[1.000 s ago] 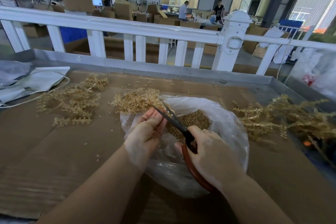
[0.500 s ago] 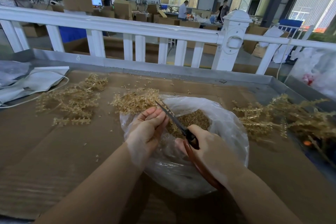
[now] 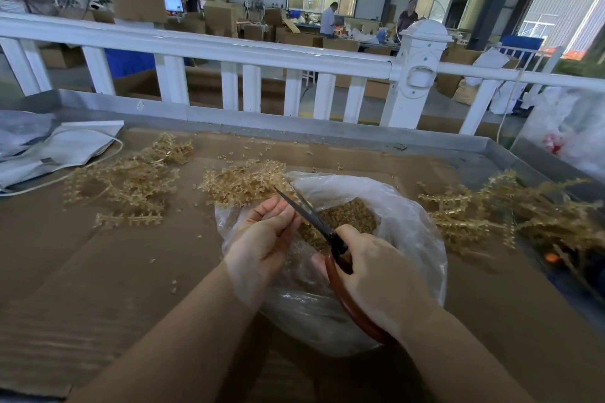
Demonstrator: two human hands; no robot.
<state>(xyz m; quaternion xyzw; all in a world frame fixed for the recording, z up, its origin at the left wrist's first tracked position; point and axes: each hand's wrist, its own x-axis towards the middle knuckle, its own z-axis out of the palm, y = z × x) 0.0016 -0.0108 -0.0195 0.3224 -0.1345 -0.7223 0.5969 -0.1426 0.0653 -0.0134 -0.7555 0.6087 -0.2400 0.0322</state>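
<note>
Right hand (image 3: 376, 275) grips red-handled scissors (image 3: 314, 217), blades slightly parted over the mouth of a clear plastic bag (image 3: 409, 222) holding cut gold bits (image 3: 350, 214). Left hand (image 3: 265, 234) has its fingers curled at the blades; can't tell if they pinch anything. Gold plastic sprigs (image 3: 131, 183) lie on the cardboard (image 3: 98, 271) either side.

The scissors (image 3: 314, 222) have near-black blades and glossy reddish-brown handles. The plastic bag (image 3: 409, 222) is clear with a milky sheen, and the cut bits (image 3: 347, 216) inside it are golden tan (the same shade as the sprigs (image 3: 131, 186) outside). The cardboard (image 3: 98, 271) is plain brown with fine ribbing, the tray rim (image 3: 294, 131) dull grey, and the railing (image 3: 229, 49) white.
</note>
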